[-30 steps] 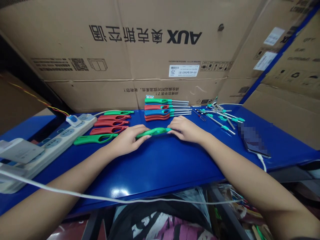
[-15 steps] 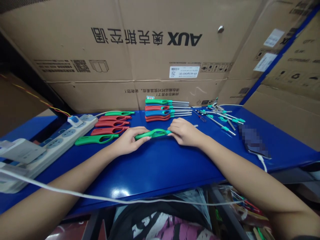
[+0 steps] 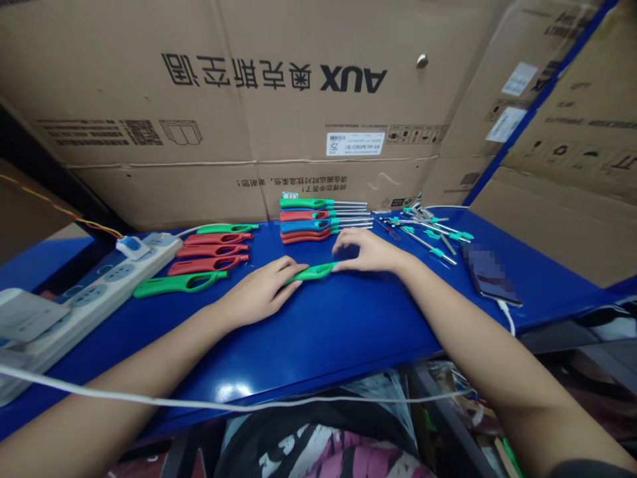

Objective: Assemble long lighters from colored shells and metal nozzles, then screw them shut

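Low over the blue table, my left hand [image 3: 263, 287] is closed around the rear of a green utility lighter [image 3: 314, 271]. A teal collar at its right end reaches my right hand [image 3: 371, 252]. That hand's thumb is against or just beside the collar, and its curled fingers stand apart from the thumb, leaving a gap. The lighter's metal tube is hidden by the right hand, if one is fitted. Beyond my hands lies a stack of green, red and blue lighters [image 3: 303, 226] with metal tubes. Loose metal tubes with teal collars [image 3: 428, 232] lie in a heap to the right.
Red handles [image 3: 209, 264] and a green handle [image 3: 174, 284] without tubes lie at the left, beside a white power strip [image 3: 112, 285]. A phone [image 3: 490, 275] on a white cable rests at the right. Cardboard [image 3: 279, 139] walls the back. A white cord [image 3: 249, 405] crosses in front.
My right hand's fingers have loosened and lifted off the lighter's collar end. My left hand has turned over the handle, covering more of it. The view has shifted slightly.
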`<state>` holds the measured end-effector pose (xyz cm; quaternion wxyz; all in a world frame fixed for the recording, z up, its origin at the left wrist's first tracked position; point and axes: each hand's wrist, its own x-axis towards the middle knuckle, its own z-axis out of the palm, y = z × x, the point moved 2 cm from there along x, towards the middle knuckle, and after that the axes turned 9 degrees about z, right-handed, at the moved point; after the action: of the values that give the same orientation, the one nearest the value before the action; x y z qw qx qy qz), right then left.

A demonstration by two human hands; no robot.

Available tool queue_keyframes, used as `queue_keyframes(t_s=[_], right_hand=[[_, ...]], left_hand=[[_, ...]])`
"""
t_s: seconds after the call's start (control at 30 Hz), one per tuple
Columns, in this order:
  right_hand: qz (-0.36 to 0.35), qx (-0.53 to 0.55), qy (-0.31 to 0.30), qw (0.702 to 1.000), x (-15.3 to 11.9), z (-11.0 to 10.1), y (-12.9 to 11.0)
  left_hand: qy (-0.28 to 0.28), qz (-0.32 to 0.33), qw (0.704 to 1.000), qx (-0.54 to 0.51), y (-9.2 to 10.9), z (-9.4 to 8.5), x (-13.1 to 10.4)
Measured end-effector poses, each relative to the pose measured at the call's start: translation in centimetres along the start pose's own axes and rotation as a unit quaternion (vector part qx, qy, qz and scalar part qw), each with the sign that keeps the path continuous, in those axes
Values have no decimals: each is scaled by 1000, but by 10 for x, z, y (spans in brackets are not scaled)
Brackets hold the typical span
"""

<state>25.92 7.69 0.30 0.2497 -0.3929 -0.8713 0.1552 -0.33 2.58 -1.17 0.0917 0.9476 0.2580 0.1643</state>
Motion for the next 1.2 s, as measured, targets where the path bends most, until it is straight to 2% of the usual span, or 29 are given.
queue_keyframes(t_s=[0.07, 0.1, 0.13, 0.2, 0.23, 0.3, 0.4, 0.57, 0.67, 0.73, 0.8, 0.87, 0.93, 0.97, 1.0, 1.1, 1.2], right_hand=[[37, -1, 77, 996, 1, -11, 9], [77, -22, 122, 989, 1, -17, 15], [134, -58, 162, 976, -1, -24, 22], [290, -155, 207, 922, -6, -35, 36], [366, -196, 191, 889, -10, -38, 43], [485, -238, 105, 835, -17, -41, 55], [538, -239, 44, 807, -23, -41, 63], [547, -247, 40, 799, -21, -36, 64], [543, -232, 43, 806, -21, -33, 66], [535, -215, 66, 815, -22, -35, 68], [492, -203, 143, 834, -21, -41, 66], [401, -185, 272, 855, -18, -50, 57], [292, -133, 394, 861, -13, -57, 41], [250, -91, 438, 859, -10, -58, 31], [214, -39, 457, 863, -5, -56, 21], [143, 129, 439, 877, 13, -36, -15], [113, 231, 347, 902, 32, 2, -47]], left_hand=[[-1, 13, 1000, 20, 2, 1, 2], [-3, 14, 999, 37, 4, 2, 2], [-5, 9, 998, 60, 7, 2, 3], [-6, -26, 993, 115, 12, 1, 2], [-5, -54, 989, 138, 15, -1, 1], [-1, -108, 984, 145, 17, -5, -2], [-4, -142, 988, 64, 13, -10, -7], [7, -148, 988, -43, 4, -12, -7], [35, -121, 989, -71, 10, -7, -4], [60, -99, 990, -85, 15, -4, -2], [78, -86, 989, -91, 19, -1, -2], [86, -82, 989, -90, 21, 1, -2], [89, -80, 989, -90, 22, 4, -2], [88, -80, 989, -91, 23, 5, -1], [86, -80, 989, -93, 23, 6, -1], [72, -82, 990, -93, 26, 9, 0], [58, -74, 994, -60, 30, 10, 0]])
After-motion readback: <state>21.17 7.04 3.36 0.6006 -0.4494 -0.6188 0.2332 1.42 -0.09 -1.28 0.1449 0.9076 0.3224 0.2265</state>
